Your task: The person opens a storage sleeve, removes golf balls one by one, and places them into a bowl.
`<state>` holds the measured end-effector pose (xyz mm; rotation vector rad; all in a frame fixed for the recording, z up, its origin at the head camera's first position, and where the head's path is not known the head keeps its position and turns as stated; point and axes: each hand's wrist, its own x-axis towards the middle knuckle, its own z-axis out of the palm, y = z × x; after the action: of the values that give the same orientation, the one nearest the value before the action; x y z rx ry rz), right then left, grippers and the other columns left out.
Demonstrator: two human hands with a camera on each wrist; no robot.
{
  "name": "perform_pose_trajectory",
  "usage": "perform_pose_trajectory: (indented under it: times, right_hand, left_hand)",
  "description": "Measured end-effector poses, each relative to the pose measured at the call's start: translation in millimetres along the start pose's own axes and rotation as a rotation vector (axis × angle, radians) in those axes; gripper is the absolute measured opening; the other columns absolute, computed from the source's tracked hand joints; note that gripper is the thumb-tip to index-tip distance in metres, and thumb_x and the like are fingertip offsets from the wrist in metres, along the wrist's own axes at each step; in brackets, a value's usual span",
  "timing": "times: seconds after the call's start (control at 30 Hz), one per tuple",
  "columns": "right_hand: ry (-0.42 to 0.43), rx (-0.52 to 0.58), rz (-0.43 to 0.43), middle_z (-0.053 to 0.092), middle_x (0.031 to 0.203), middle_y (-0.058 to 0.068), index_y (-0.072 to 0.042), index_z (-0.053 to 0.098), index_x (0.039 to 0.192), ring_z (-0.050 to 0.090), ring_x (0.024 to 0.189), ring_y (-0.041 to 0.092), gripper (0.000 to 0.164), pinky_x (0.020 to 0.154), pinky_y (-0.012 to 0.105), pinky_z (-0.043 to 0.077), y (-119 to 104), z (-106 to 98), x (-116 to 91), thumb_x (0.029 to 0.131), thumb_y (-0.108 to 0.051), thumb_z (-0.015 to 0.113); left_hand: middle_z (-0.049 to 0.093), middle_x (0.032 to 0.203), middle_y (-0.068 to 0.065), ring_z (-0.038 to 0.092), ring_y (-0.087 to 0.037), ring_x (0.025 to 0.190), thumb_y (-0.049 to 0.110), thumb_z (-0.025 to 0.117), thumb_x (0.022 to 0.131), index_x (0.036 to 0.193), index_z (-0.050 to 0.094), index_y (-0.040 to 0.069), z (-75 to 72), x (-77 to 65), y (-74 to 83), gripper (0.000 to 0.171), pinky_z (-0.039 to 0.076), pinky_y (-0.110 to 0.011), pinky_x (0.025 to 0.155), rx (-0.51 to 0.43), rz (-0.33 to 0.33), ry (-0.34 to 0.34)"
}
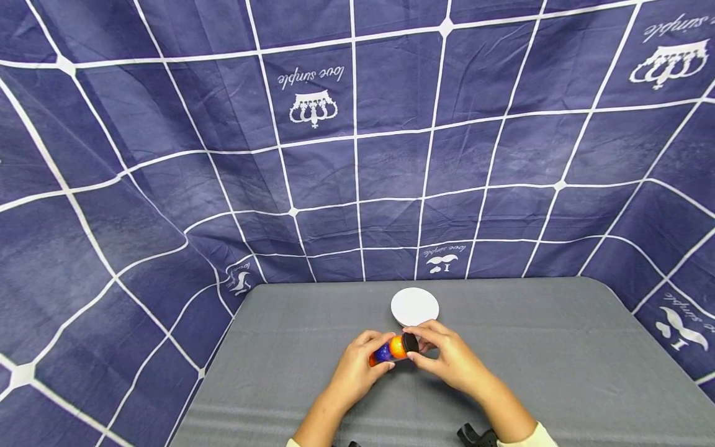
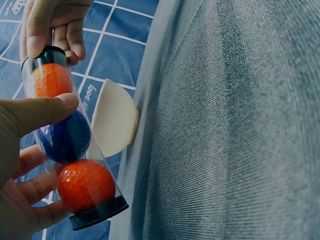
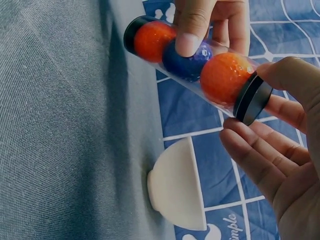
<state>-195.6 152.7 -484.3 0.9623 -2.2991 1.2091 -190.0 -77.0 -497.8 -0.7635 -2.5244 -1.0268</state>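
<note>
A clear tube [image 2: 96, 154] holds a blue golf ball [image 2: 67, 137] between two orange golf balls [image 3: 226, 77]. My left hand [image 1: 356, 367] grips it around the middle, thumb across the near side and fingers behind. At the tube's right end, my right hand [image 1: 449, 359] pinches the black cap [image 3: 253, 99] with its thumb on the edge; the cap sits on the tube end. A second black cap [image 2: 99, 214] closes the left end. The tube is held tilted above the grey cloth.
A white bowl [image 1: 415, 307] stands upright on the grey cloth-covered table [image 1: 290, 347], just beyond my hands. Behind and at the sides hangs a blue cloth [image 1: 391, 161] with white grid lines. Part of a black strap [image 1: 475, 434] shows by the right wrist.
</note>
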Motion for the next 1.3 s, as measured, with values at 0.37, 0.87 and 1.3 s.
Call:
perform_pose_trajectory:
  times: [0.37,0.87,1.3]
  right_hand:
    - [-0.033,0.091,0.045,0.068,0.101,0.004,-0.006,0.071,0.120,0.066,0.077,0.016,0.037,0.073,0.027,0.061,-1.3,-5.3,1.4,0.084,-0.010,0.081]
    - [-0.061,0.242,0.163,0.068,0.116,0.014,0.000,0.067,0.125,0.067,0.087,0.003,0.038,0.076,0.024,0.061,1.2,-10.4,1.4,0.088,-0.006,0.076]
    - [-0.037,0.272,0.183,0.067,0.114,0.014,-0.003,0.065,0.128,0.066,0.089,0.003,0.038,0.077,0.023,0.060,1.9,-13.5,1.3,0.091,-0.009,0.074]
  left_hand:
    - [0.070,0.111,0.001,0.067,-0.013,0.099,0.016,0.087,0.077,0.127,0.070,0.017,-0.9,0.5,-0.5,0.053,0.056,-0.032,0.089,-0.003,0.012,-0.016]
    - [0.069,0.115,0.000,0.066,-0.012,0.102,0.014,0.085,0.080,0.129,0.069,0.017,-1.0,1.0,-1.3,0.052,0.056,-0.031,0.091,-0.092,-0.052,-0.037]
    - [0.069,0.114,0.000,0.067,-0.013,0.100,0.016,0.087,0.078,0.128,0.069,0.020,0.4,0.3,-0.2,0.053,0.057,-0.031,0.090,-0.088,-0.070,-0.002]
